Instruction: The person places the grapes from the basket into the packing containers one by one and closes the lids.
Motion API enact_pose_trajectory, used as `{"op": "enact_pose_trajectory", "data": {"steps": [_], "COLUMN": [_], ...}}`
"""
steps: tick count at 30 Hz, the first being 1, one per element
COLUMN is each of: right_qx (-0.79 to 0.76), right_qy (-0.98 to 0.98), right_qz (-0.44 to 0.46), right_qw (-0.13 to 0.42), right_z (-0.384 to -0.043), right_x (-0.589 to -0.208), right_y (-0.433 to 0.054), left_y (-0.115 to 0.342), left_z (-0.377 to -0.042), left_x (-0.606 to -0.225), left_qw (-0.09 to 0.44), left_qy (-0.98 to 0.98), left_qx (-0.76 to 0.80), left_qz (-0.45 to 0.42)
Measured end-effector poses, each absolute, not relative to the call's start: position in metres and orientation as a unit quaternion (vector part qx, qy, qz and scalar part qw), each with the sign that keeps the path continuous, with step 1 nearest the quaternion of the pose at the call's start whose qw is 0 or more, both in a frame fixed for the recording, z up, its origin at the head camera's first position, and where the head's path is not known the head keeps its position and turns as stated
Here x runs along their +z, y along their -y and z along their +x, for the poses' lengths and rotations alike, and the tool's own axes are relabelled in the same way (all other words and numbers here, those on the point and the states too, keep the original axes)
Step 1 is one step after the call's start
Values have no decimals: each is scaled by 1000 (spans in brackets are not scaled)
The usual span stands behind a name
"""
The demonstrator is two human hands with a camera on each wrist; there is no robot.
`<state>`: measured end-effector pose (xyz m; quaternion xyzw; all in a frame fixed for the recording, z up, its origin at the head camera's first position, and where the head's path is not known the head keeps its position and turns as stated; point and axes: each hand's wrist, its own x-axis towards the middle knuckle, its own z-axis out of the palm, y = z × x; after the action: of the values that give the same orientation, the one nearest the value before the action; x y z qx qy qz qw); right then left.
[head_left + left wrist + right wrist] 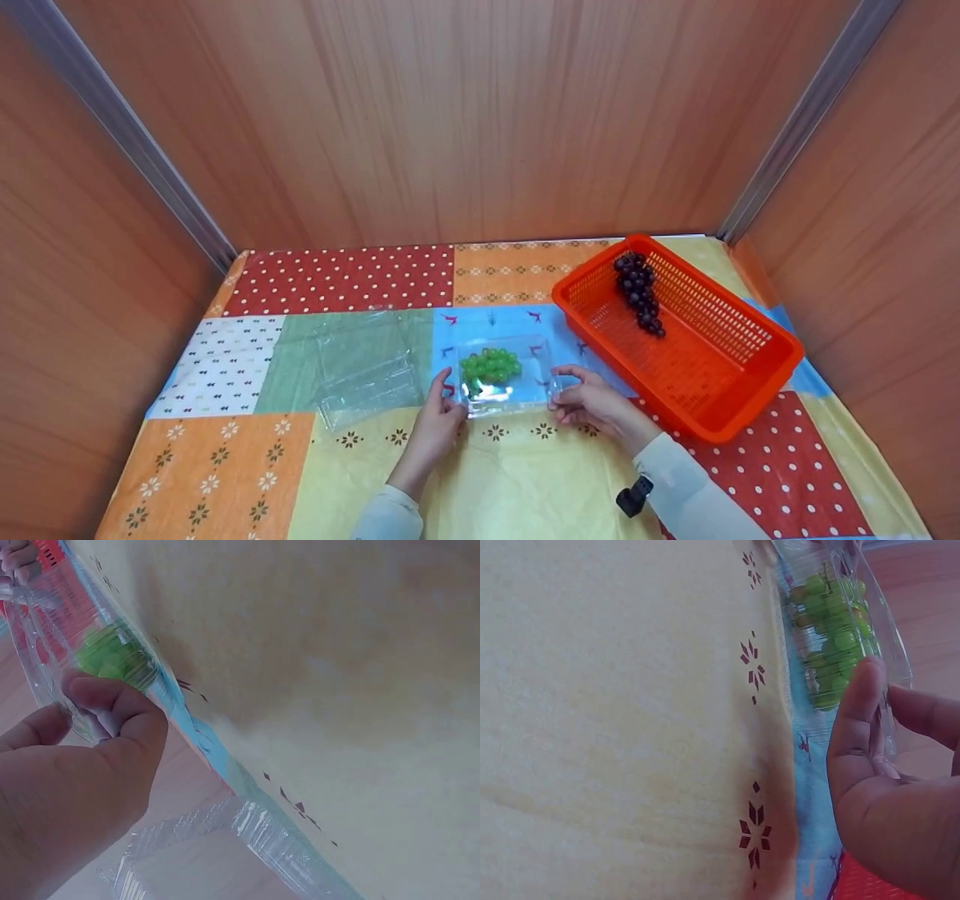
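Observation:
A clear plastic box (531, 401) stands in front of me on the blue patch of the cloth. Inside it lies a bunch of green grapes (491, 365), seen through the plastic in both wrist views. My left hand (439, 418) pinches the box's left edge between thumb and fingers. At the opposite edge my right hand (592, 403) grips the rim, its thumb (862, 694) on the near side and fingers behind. The lid appears down over the grapes in the right wrist view.
Left of the box lies another clear plastic container (367, 379), spread open. An orange basket (694, 427) stands to the right, near my right forearm, with a bunch of dark grapes (637, 292) in it. Wooden panels (480, 127) enclose the back and sides.

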<state>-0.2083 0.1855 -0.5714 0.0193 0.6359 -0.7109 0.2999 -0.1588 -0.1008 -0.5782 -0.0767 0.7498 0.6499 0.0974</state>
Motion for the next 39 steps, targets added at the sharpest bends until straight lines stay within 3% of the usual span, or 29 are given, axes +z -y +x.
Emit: {"op": "enact_pose_trajectory", "data": {"steps": [10, 18, 26, 33, 36, 39], "right_qx": [-721, -638, -550, -475, -492, -555], "right_qy": [-635, -737, -824, -877, -864, -826], "right_qz": [48, 20, -4, -51, -65, -70], "right_qw": [273, 221, 140, -43, -77, -70], "right_z": [-205, -195, -184, -172, -172, -176], "right_x": [-575, -558, -532, -509, -501, -495], "right_y": [-183, -190, -193, -182, -176, -173], "left_y": [102, 134, 172, 159, 149, 150], "left_z": [-154, -133, -118, -131, -137, -140], "left_x": [-578, -531, -492, -490, -486, -483], "left_qw": [74, 81, -49, -182, -194, -192], "left_qy": [-782, -802, -809, -934, -932, -925], "left_qx": [614, 592, 584, 309, 305, 328], "left_qz": [-73, -12, -51, -9, -3, -16]}}
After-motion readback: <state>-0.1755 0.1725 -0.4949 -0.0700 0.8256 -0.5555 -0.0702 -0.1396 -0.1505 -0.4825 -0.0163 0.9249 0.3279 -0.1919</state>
